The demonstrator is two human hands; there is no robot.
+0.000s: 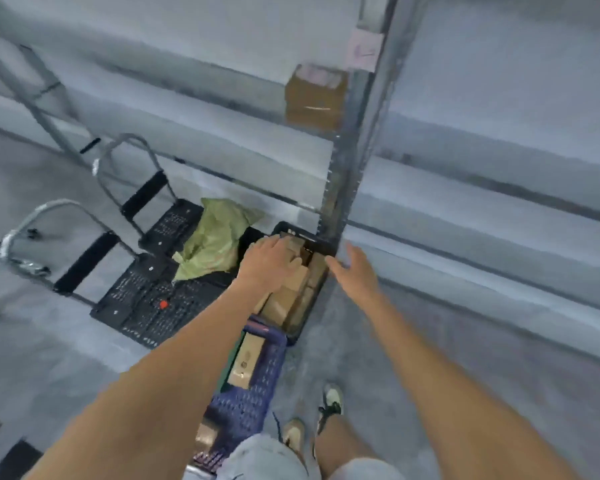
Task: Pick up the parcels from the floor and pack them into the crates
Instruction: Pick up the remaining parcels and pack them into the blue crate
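A black crate (293, 336) stands on the floor against the shelf post, filled with several brown cardboard parcels (284, 303). My left hand (269, 263) lies palm down on the topmost parcels at the crate's far end, fingers spread over them. My right hand (352, 266) hovers open just right of the crate's rim, by the post, holding nothing. Nearer to me sits a blue crate (257, 386) with brown parcels (245, 358) inside. The frame is blurred.
A grey metal shelf post (347, 168) rises beside the crate, with a brown box (314, 95) on a shelf. Two black platform trolleys (146, 303) stand left, a green sack (212, 237) on them. My feet (312, 414) stand on the grey floor.
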